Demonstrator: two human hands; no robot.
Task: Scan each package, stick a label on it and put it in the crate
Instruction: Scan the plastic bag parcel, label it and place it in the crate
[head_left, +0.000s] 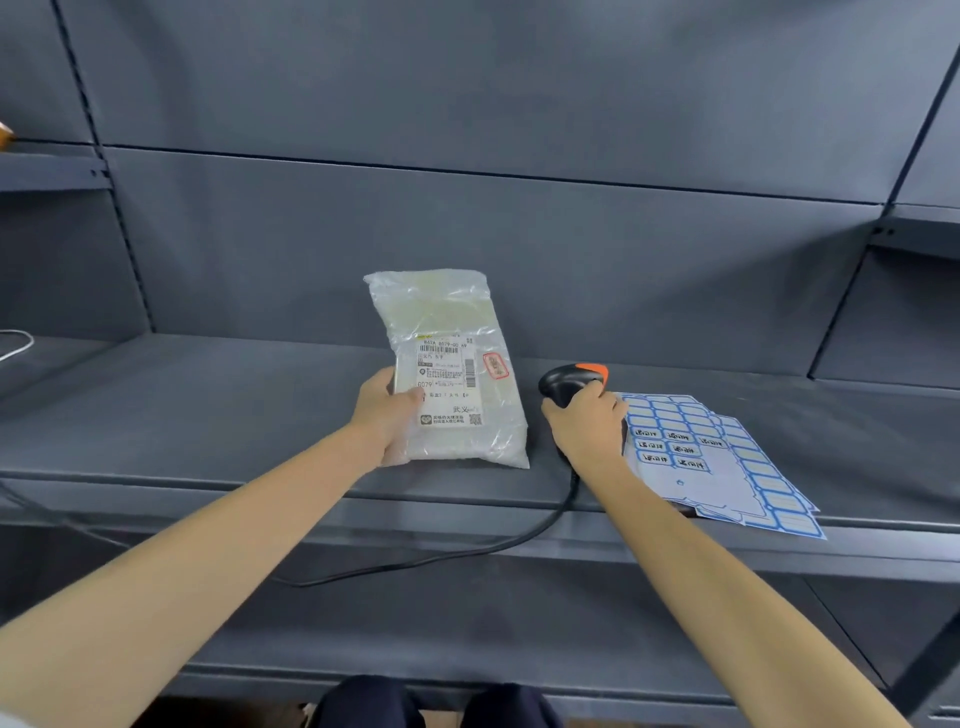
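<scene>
Spanning the whole view, the grey metal shelf (208, 415) gives plenty of bare room to the outer side of the left hand (387, 410), and its front lip runs just under both wrists — an edge the cable can snag on. No crate shows here, so where the parcel must go cannot be told.

Next in size, the package (447, 364) stands tilted on the shelf, its lower left edge clamped by the left hand, thumb on the printed face and fingers hidden behind. It looks like a soft clear poly bag around a flatter, stiffer slab (light, I judge, and slippery). The loose top would flop, so the firm lower part by the shipping label (448, 382) seems the better hold.

Just beyond the right knuckles lie the sticker sheets (722, 457), fanned out and overhanging the lip — thin paper, easily swept off.

Smallest, the scanner (571, 382) sits in the right hand (589, 428), fingers closed around its handle, head turned toward the parcel. Its cable (415, 558) droops over the lip.
</scene>
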